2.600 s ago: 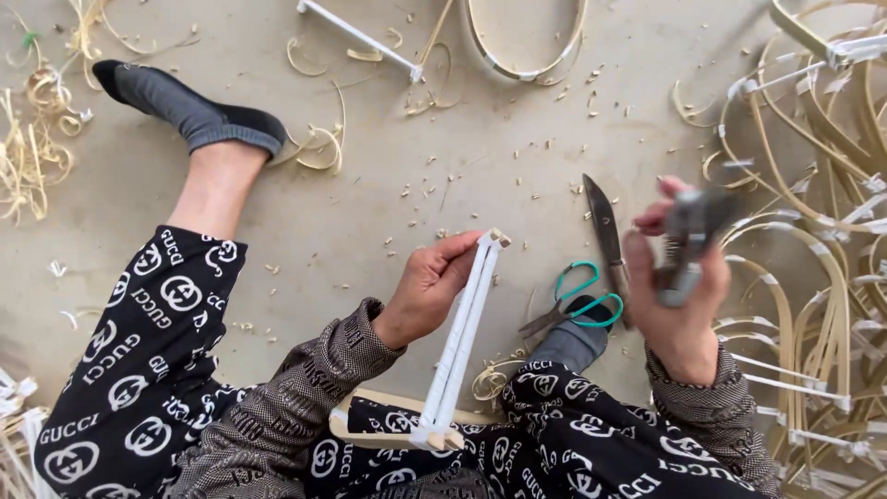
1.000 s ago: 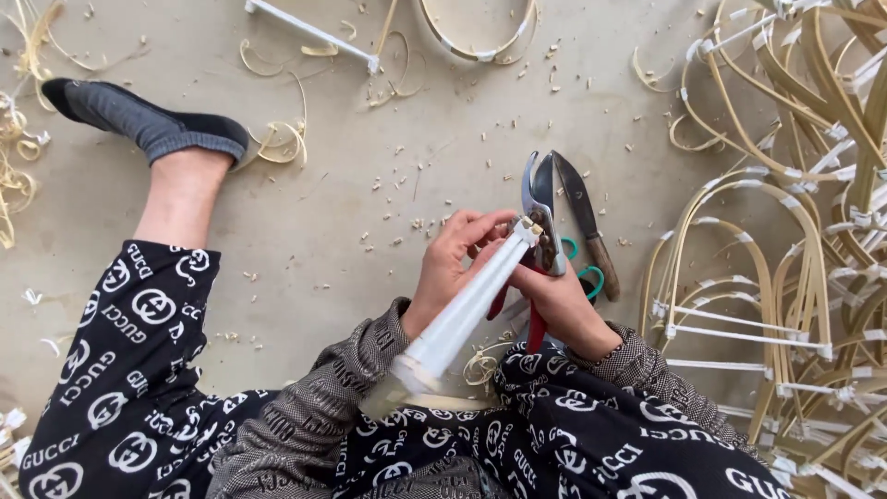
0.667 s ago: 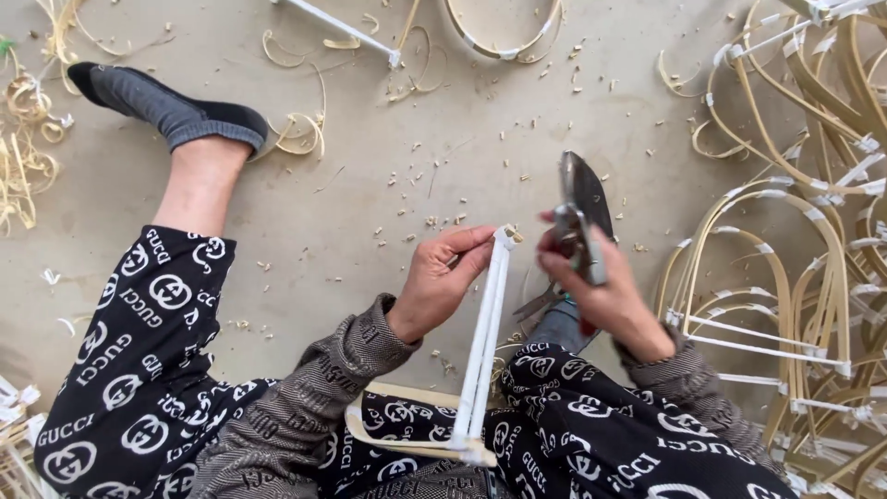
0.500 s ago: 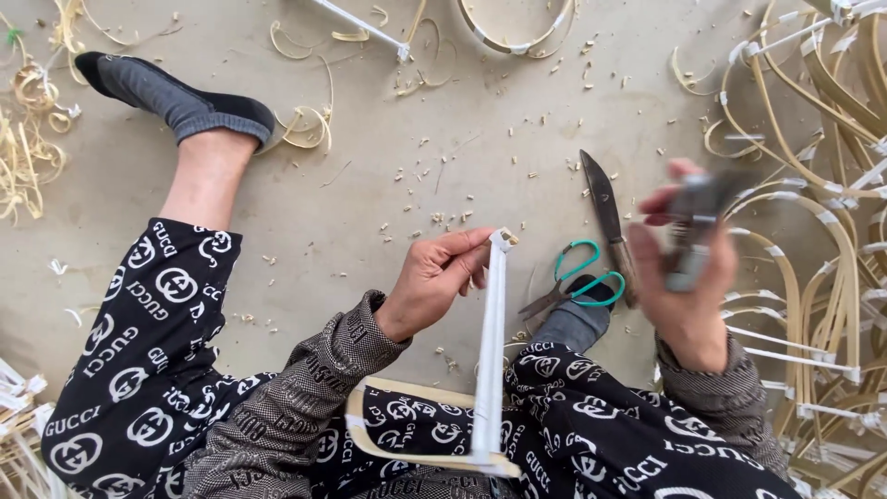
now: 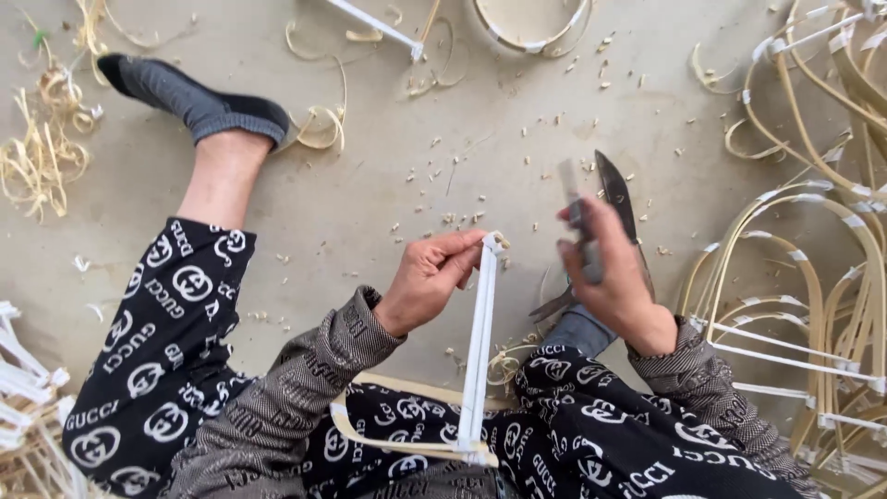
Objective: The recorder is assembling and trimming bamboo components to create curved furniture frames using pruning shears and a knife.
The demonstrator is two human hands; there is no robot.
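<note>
My left hand (image 5: 432, 279) pinches the top end of a white-wrapped cane frame (image 5: 478, 351) that stands up from my lap, its curved tan base lying across my patterned trousers. My right hand (image 5: 613, 275) is raised beside it, closed around a grey metal hand tool (image 5: 577, 214) whose tip points up and away. The tool is a little to the right of the frame's top end and does not touch it. A dark knife blade (image 5: 613, 188) lies on the floor behind my right hand.
Stacked arched cane frames with white bindings (image 5: 813, 277) fill the right side. Cane shavings (image 5: 42, 152) and small offcuts litter the concrete floor. My left leg with a grey slipper (image 5: 194, 100) stretches out to the upper left. More white-bound pieces (image 5: 23, 370) lie at the lower left.
My right hand with the tool came to the frame's top, swung away to the right, and has now moved back toward it. The scissors on the floor are now hidden behind my hand.
</note>
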